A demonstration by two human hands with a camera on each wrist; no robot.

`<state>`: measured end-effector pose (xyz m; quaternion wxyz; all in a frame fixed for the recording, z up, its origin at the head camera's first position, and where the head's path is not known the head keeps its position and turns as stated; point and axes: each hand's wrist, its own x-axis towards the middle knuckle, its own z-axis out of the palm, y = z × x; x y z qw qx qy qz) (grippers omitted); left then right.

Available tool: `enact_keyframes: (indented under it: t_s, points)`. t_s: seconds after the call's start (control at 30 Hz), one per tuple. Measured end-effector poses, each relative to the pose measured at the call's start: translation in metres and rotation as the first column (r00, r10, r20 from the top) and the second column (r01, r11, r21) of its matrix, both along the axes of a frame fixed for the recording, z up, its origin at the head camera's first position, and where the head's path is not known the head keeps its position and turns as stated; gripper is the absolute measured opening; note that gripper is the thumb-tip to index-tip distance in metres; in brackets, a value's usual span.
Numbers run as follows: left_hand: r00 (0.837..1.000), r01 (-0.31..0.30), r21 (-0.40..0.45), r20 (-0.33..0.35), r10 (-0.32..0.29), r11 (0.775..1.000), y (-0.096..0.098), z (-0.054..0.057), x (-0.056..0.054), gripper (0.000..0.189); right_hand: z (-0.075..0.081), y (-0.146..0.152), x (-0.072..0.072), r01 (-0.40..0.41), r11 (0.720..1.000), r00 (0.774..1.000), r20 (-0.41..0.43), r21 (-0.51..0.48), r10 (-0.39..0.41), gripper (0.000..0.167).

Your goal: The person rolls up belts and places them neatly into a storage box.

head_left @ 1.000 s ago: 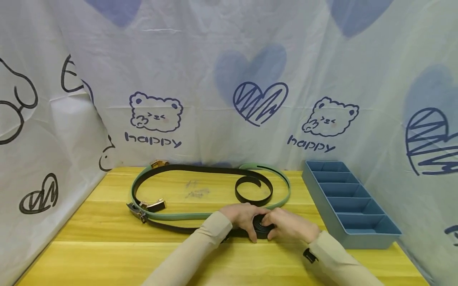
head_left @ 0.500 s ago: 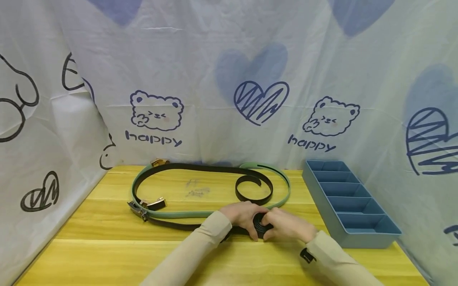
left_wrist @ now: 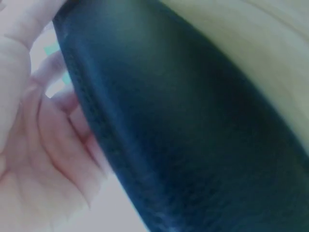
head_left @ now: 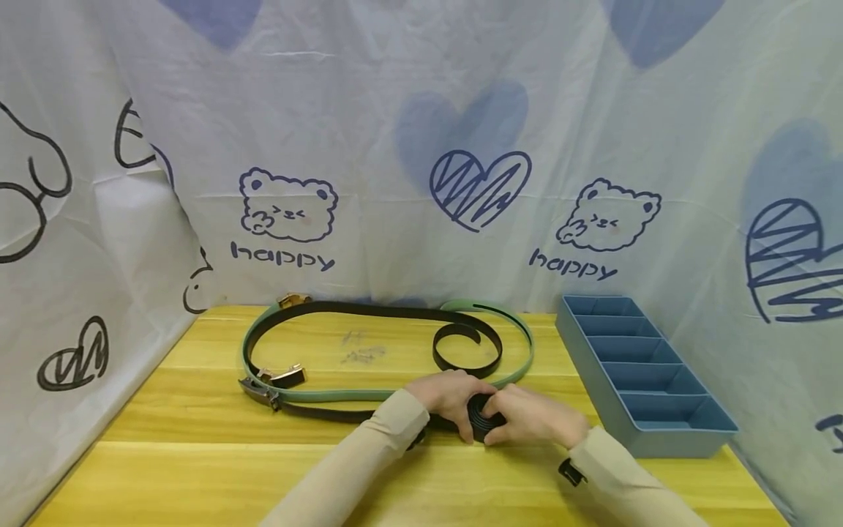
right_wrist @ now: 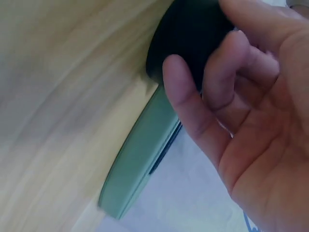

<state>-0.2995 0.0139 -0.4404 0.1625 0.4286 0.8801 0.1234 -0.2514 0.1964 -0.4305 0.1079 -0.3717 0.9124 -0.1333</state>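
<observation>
A black belt (head_left: 336,415) lies on its edge on the table, its right end wound into a tight coil (head_left: 488,419). My left hand (head_left: 451,395) grips the coil's left side, fingers behind and thumb in front. In the left wrist view the black strap (left_wrist: 183,121) passes close by the palm. From the right, my right hand (head_left: 536,416) holds the coil with curled fingers; the right wrist view shows its fingertips against the dark roll (right_wrist: 188,38). The belt's buckle (head_left: 262,395) rests at the far left end. Part of the strap is hidden behind my left hand.
Behind the hands lie a green belt (head_left: 329,396) in a wide loop and another black belt (head_left: 369,310) with a loosely curled end. A gold buckle (head_left: 293,300) is at the back left. A blue-grey divided box (head_left: 678,443) stands at the right. A printed cloth hangs behind.
The belt's buckle end has slid slightly to the right along the table. Both hands stay on the coil, with small finger movements. The other belts and the box have not moved.
</observation>
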Motion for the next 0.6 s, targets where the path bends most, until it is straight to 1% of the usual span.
enact_keyframes:
  t_s: [0.03,0.1,0.2,0.27,0.33,0.47,0.53,0.6]
  points:
    - [1.0,-0.001,-0.005,-0.018,0.001,1.0,0.0,0.0,0.0,0.075,-0.001,-0.001,0.001,0.015,1.0,1.0,0.0,-0.006,-0.015,0.015]
    - [0.999,-0.009,-0.009,-0.032,0.009,1.0,0.001,-0.002,0.0,0.075,-0.003,-0.002,0.002,0.028,0.999,1.0,-0.001,-0.018,-0.028,0.016]
    - [0.999,-0.021,0.005,-0.036,0.022,1.0,-0.001,-0.005,0.001,0.077,-0.004,-0.002,0.003,0.001,0.999,1.0,-0.015,-0.035,-0.001,0.015]
    - [0.999,-0.032,0.02,-0.01,0.032,0.999,-0.002,-0.006,0.001,0.081,-0.003,0.0,0.002,-0.036,0.999,0.999,-0.033,-0.04,0.035,0.014]
    - [0.999,-0.034,0.033,0.033,0.033,0.999,-0.003,-0.007,0.001,0.086,-0.002,0.002,0.001,-0.076,0.996,0.996,-0.055,-0.037,0.074,0.014]
    - [0.992,-0.022,0.045,0.123,0.017,0.999,-0.005,-0.005,0.002,0.092,0.0,0.007,-0.002,-0.13,0.991,0.988,-0.079,0.003,0.13,0.012]
    - [0.992,-0.014,0.046,0.128,0.008,0.999,-0.004,-0.004,0.002,0.091,0.0,0.008,-0.002,-0.134,0.991,0.988,-0.073,0.015,0.135,0.012]
    - [0.994,-0.006,0.042,0.111,0.002,0.999,-0.003,-0.002,0.002,0.087,0.0,0.008,-0.002,-0.116,0.993,0.991,-0.062,0.017,0.117,0.012]
